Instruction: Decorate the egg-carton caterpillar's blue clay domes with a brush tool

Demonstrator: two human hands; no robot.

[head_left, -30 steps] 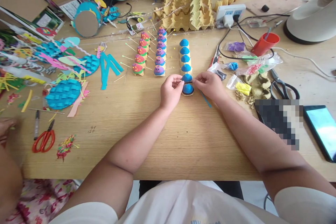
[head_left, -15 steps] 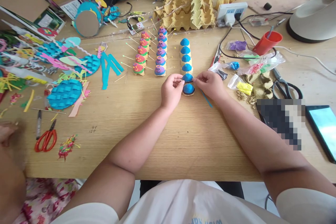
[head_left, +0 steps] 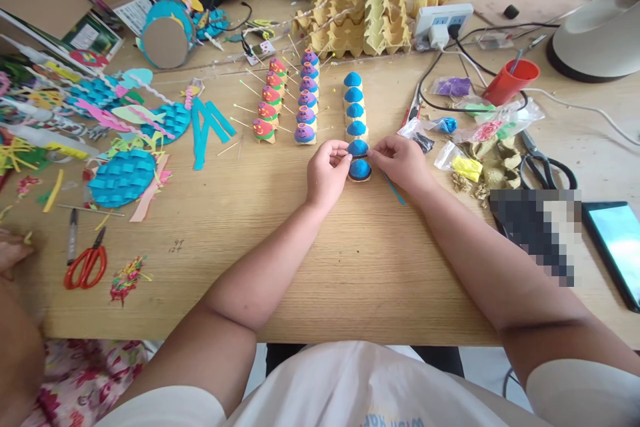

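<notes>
Blue-topped, stood on the table (head_left: 320,280) as a six-domed carton strip (head_left: 355,127) between left hand (head_left: 326,172) and right hand (head_left: 401,159). Had each grip nearly closed at the second-nearest dome (head_left: 357,147), seemingly on a dark band (head_left: 359,155). Looked about one-third edged, with the nearest dome (head_left: 360,169) banded and four farther ones (head_left: 354,95) plain. Probably lacked trimmings too, judging by decorated rows (head_left: 306,115) nearby. Shared the wood-grained table with red scissors (head_left: 86,269), egg trays (head_left: 374,7), a power strip (head_left: 445,16) and cardboard boxes (head_left: 37,0) behind.

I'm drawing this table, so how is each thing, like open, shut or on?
Left hand: pinching dark strip
Right hand: pinching dark strip
Front blue dome: dark-rimmed
Red-handled scissors: shut
Black-handled scissors: can't tell
Power strip: plugs in
Screen: bright
Red cup: stick inside
</notes>
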